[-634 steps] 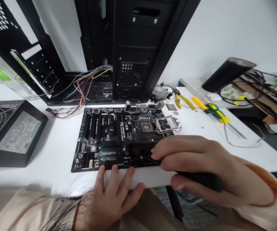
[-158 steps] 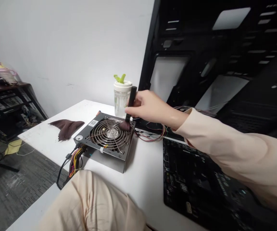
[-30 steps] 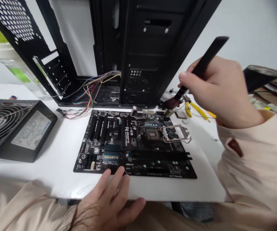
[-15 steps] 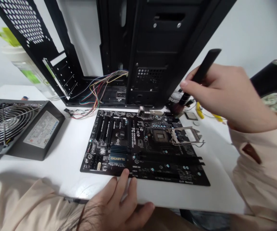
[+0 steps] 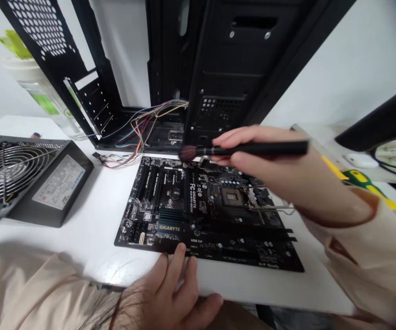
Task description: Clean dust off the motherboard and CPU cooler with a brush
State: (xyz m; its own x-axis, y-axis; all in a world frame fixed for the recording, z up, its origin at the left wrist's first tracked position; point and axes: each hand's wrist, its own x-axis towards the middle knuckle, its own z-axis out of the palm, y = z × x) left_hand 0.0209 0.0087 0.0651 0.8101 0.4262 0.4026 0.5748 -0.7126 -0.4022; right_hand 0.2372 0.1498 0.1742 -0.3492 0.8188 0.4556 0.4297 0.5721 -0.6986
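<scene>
A black computer case (image 5: pixel 225 59) stands on the white table (image 5: pixel 91 243), its coloured wires (image 5: pixel 156 121) trailing out, with a fan-cooled power supply (image 5: pixel 29 178) at left and a clear bottle (image 5: pixel 36 89) behind it.

The camera sits on the person's head, looking forward and down across the table (image 5: pixel 239 286); the circuit board (image 5: pixel 170 197) lies near the middle of the frame, close enough for its larger printing to be read; the black computer case (image 5: pixel 239 59) rises behind the board, cut off by the top edge; the power supply (image 5: pixel 58 183) sits left of the board; the table's near edge runs just below the board
</scene>
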